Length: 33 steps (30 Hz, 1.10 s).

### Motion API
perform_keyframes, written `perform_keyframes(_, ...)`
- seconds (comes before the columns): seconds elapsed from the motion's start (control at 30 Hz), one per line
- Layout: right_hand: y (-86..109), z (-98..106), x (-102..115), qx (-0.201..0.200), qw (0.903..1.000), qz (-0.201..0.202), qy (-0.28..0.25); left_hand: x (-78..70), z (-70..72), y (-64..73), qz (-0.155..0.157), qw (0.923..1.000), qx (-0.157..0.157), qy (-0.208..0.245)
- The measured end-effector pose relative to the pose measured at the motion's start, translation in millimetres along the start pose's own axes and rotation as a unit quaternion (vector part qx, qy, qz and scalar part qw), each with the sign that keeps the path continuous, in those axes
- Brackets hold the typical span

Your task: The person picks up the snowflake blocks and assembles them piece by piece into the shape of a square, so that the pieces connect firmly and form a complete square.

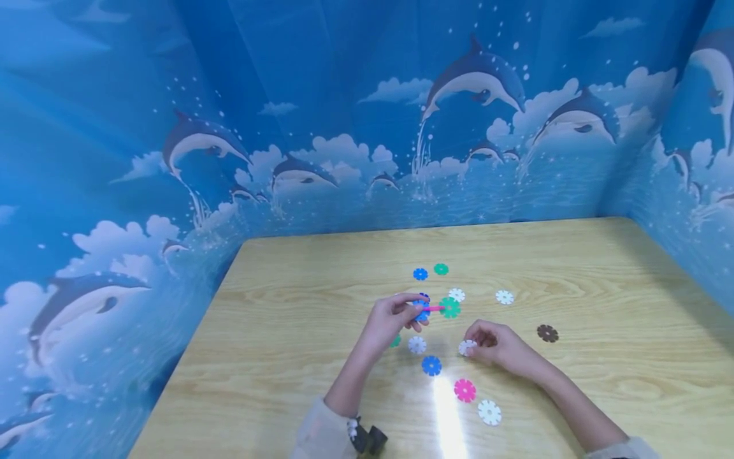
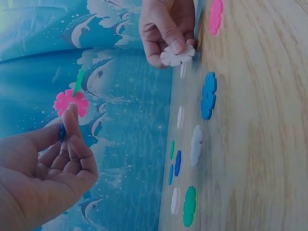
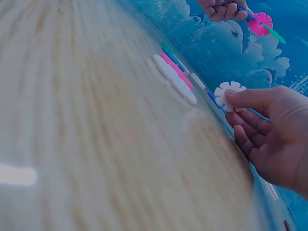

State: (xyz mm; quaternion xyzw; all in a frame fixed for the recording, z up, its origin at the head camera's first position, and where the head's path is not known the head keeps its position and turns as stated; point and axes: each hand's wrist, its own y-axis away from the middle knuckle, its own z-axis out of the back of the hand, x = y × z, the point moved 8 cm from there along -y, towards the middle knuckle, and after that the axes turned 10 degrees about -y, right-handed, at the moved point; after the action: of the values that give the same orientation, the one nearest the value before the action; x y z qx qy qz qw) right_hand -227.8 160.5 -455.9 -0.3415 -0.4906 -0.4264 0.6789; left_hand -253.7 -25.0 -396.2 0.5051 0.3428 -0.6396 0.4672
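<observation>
Raised over the table, my left hand (image 1: 394, 317) pinches a joined group of flower-shaped notched discs. The group has a blue disc (image 1: 421, 312) at the fingers, a pink disc (image 2: 67, 104) slotted into it, and a green disc (image 1: 451, 308) at the outer end. In the head view the pink one shows nearly edge-on. My right hand (image 1: 504, 349) pinches a loose white notched disc (image 3: 222, 92) between thumb and fingers, to the right of the group and apart from it. Fingers hide part of the blue and white discs.
Loose discs lie on the wooden table (image 1: 275, 357): a blue one (image 1: 432, 365), a pink one (image 1: 465, 390) and a white one (image 1: 490, 412) nearer me. A brown disc (image 1: 547, 333) lies right of my right hand. Dolphin-print curtains (image 1: 344, 115) border the table.
</observation>
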Motion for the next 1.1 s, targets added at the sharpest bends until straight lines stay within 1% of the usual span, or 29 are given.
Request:
perform_keyframes(0.13,-1.9,6.6,2.8,-0.033,0.9994,-0.01,0.009,-0.2,-0.2,0.7,0.004,1.0,0.0,0.001)
perform_keyframes(0.27,-4.6,14.4,14.1,-0.056,0.9984,-0.012,0.001,0.2,-0.4,0.1,0.006,1.0,0.0,0.001)
perform_keyframes(0.33,-6.5,18.4,23.4,-0.063,0.998,-0.005,0.001,0.4,-0.1,0.0,0.007,1.0,-0.001,0.0)
perform_keyframes(0.4,-8.6,22.3,34.5,-0.069,0.9975,0.007,0.008,0.5,0.2,0.0,0.007,1.0,-0.002,0.001)
perform_keyframes(0.53,-11.4,29.6,54.4,-0.082,0.996,0.033,0.005,0.8,0.2,-0.1,0.007,1.0,-0.001,0.002)
perform_keyframes(0.67,-11.6,34.7,66.4,-0.099,0.9939,0.049,0.0,1.3,-0.2,-0.2,0.006,1.0,-0.001,0.004)
perform_keyframes(0.8,-11.2,35.6,71.5,-0.107,0.9924,0.062,0.001,1.6,-0.1,0.1,0.005,1.0,-0.001,0.004)
perform_keyframes(0.9,-11.0,34.1,73.6,-0.106,0.992,0.069,0.0,1.5,-0.5,0.3,0.004,1.0,0.001,0.006)
perform_keyframes(1.1,-11.7,30.4,75.9,-0.105,0.9918,0.072,0.011,1.6,-1.4,0.5,0.002,1.0,0.003,0.009)
